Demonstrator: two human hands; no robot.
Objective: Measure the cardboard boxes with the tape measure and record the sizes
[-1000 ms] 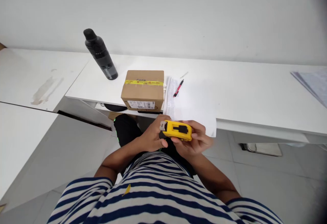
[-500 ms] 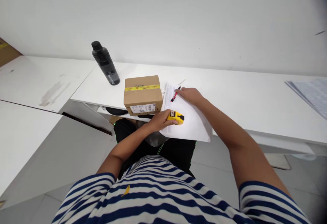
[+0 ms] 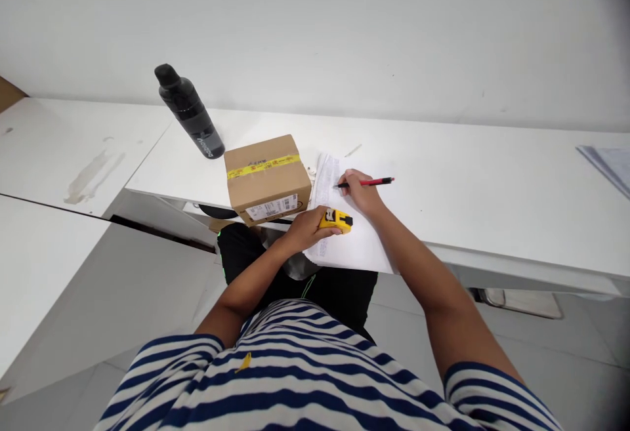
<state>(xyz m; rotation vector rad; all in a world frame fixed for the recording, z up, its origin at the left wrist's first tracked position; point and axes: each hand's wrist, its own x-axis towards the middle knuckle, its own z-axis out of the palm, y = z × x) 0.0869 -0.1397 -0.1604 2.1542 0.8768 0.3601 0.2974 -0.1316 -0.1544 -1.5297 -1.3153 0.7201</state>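
Note:
My left hand (image 3: 309, 227) is closed around a yellow and black tape measure (image 3: 336, 221), over the near part of a white sheet of paper (image 3: 357, 247). My right hand (image 3: 363, 193) grips a red and black pen (image 3: 377, 182), its tip pointing left at the paper's left side, where small handwriting or print shows. To the left of the paper sits a taped cardboard box (image 3: 266, 178) with a white label on its near side. The left hand is close to the box's near right corner.
A black bottle (image 3: 191, 113) stands behind and left of the box. More papers (image 3: 608, 165) lie at the far right of the white desk (image 3: 492, 188). A thin pale strip (image 3: 353, 150) rests behind the paper. The wall rises behind the desk.
The pen has turned in my right hand: it lay pinched at its end and now sits in a writing grip, tip on or near the paper. My left hand keeps the tape measure.

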